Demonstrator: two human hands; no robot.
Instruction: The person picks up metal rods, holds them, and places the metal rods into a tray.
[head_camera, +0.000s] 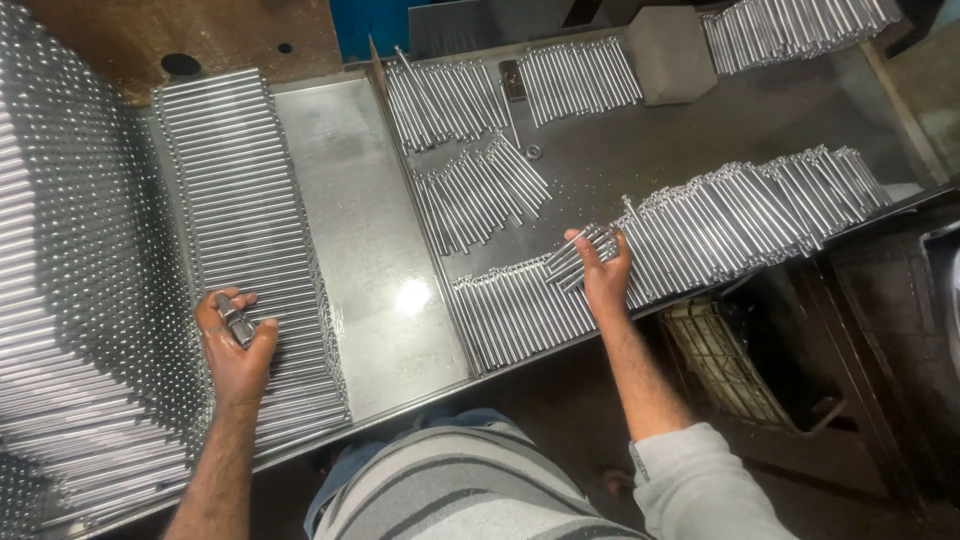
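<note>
— What do your hands hold just now?

— My right hand (603, 268) is closed around a small bundle of thin shiny metal rods (578, 254), picked from the long loose row of rods (740, 215) on the grey steel worktable (380, 250). My left hand (235, 340) is half curled on a few short rods (236, 323), resting on top of the neat flat stack of rods (245, 240) at the left.

— What can go wrong from here?

— I think the bundle on the right is fanned, not aligned; the grip is only at one end, so one rod may slip out and fall over the front edge of the table, near the dark wire basket (725, 365) below.

— And on the left?

— The stack is high and smooth. If my left palm pushes sideways, the top layers could roll toward the bare plate beside it. The surface also looks oily, which makes sliding easier, I believe.

— Anything else?

— The rod ends may pinch my fingers.
</note>
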